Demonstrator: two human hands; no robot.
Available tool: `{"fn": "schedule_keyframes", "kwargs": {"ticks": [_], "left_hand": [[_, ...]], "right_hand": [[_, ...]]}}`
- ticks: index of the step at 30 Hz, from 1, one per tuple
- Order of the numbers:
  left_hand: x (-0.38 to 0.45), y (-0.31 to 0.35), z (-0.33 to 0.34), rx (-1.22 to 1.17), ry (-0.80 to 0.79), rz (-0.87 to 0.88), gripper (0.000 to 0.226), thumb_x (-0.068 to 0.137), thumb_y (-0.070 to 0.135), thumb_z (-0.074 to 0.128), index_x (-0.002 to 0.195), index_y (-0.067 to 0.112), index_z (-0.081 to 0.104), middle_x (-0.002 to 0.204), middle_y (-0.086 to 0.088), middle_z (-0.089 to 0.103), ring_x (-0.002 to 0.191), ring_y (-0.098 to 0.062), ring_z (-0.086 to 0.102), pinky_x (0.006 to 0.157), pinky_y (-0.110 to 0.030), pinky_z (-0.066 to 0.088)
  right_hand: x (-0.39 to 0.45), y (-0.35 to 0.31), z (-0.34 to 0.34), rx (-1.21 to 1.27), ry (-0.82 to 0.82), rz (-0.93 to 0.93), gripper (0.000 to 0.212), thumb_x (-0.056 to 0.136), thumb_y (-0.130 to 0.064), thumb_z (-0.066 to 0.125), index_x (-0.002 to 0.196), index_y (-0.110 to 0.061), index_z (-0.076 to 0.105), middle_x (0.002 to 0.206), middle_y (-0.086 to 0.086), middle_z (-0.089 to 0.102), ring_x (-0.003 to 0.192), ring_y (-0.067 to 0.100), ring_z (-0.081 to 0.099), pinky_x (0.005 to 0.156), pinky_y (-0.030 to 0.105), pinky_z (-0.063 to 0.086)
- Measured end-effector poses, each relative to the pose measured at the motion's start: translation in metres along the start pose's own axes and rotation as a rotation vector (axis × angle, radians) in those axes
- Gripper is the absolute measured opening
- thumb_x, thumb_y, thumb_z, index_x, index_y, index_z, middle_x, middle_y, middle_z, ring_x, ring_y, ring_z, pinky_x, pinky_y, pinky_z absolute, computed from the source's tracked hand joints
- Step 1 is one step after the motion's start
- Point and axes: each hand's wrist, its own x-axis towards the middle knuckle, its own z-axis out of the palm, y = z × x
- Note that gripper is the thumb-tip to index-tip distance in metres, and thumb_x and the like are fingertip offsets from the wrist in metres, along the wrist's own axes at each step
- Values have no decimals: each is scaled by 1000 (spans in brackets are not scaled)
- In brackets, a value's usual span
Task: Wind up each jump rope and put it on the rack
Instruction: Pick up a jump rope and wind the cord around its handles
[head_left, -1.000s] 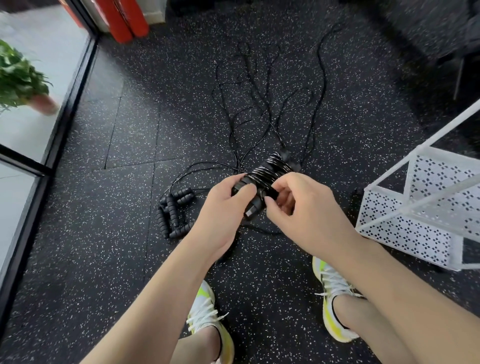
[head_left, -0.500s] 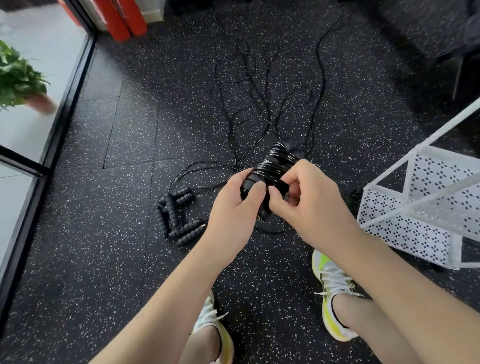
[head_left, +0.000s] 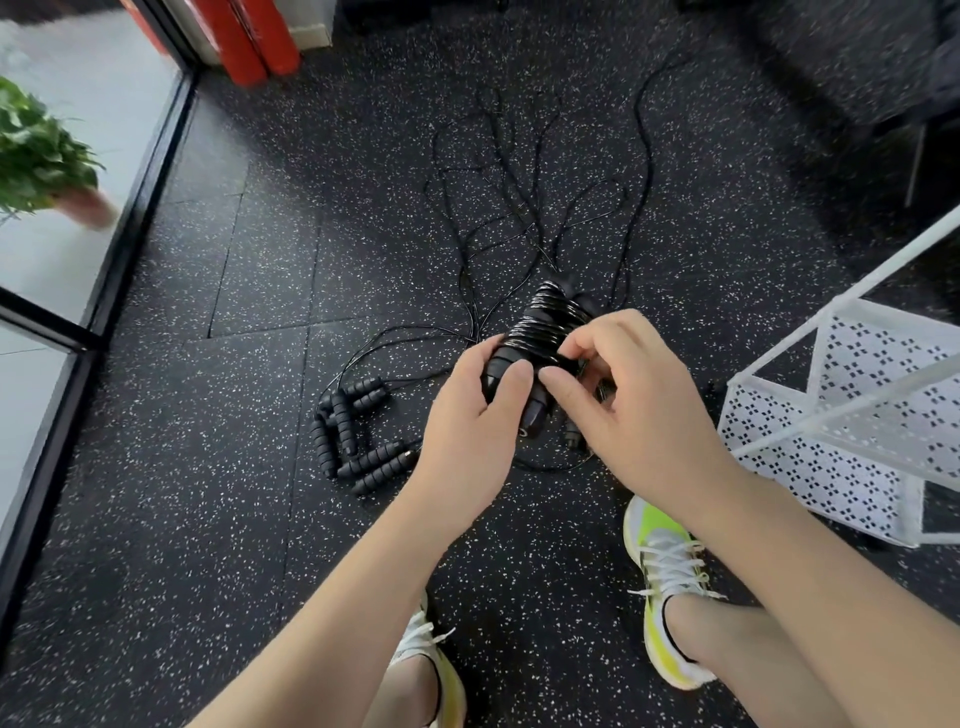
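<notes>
Rope bundle nearly wound, not yet racked.
White rack (head_left: 852, 415) stood unloaded at right; spare handles (head_left: 358, 431) lay on the floor. Wound jump rope (head_left: 540, 332) was gripped by left hand (head_left: 472, 426); right hand (head_left: 639, 405) pinched its coils. Since earlier frames, the bundle was tilted more upright, hands closed in.

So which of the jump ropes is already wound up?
The jump rope gripped in both hands, its cord coiled around the handles; the others lie loose on the floor.
</notes>
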Motion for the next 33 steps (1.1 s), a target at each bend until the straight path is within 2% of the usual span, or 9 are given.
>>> {"fn": "schedule_keyframes", "kwargs": {"ticks": [2,5,11,17,22,25,27,29,33], "left_hand": [[2,0,0,-18,27,-8,36,105,35,54,140,30,52,110,17,69,95,7,63,82,-15,45],[4,0,0,-2,65,23,34,106,30,52,141,28,51,107,17,68,88,13,60,74,-5,43],[-1,3,3,20,42,44,32,108,28,50,139,32,48,103,19,67,87,13,60,74,-4,44],[0,5,1,-15,49,36,37,107,30,51,143,27,50,111,19,67,94,13,61,74,-3,42],[-2,6,3,-28,37,40,36,107,26,51,144,25,50,113,16,67,92,13,61,72,-3,43],[-4,6,5,-26,22,34,36,107,28,51,143,26,51,117,13,67,95,11,61,73,-2,42],[-4,6,4,-10,21,44,37,107,28,51,143,26,50,118,16,65,97,15,59,74,0,41],[-2,7,1,-12,39,54,36,107,26,52,143,25,50,116,18,64,95,17,58,75,-1,41],[1,6,-6,13,61,76,38,106,27,53,143,26,51,114,19,65,97,13,59,78,-3,42]], "right_hand": [[-2,0,3,-49,25,-38,20,96,-27,67,112,-15,65,108,-8,56,79,3,55,74,6,40],[-4,-3,9,-32,17,-6,27,96,-24,67,122,-18,64,114,-12,57,74,5,60,73,13,46],[-6,-1,15,139,48,63,26,95,-17,67,119,-20,58,111,-11,52,78,4,58,71,7,42],[-6,-5,16,221,99,80,23,96,-14,66,117,-20,59,113,-8,54,97,-1,56,78,5,40],[-11,-8,23,252,156,81,20,98,-12,61,115,-20,53,110,-5,50,82,8,55,73,9,41],[-11,-10,24,239,182,80,20,98,-11,60,115,-21,54,109,-8,48,87,3,55,76,7,39],[-8,-8,23,256,175,109,21,94,-12,64,113,-21,60,107,-13,48,82,1,55,74,7,40],[-5,-7,20,274,144,108,20,93,-15,68,112,-22,65,108,-16,51,80,7,59,70,12,47],[-3,-8,15,367,113,130,19,93,-21,71,112,-25,70,108,-18,57,87,16,64,68,36,60]]}}
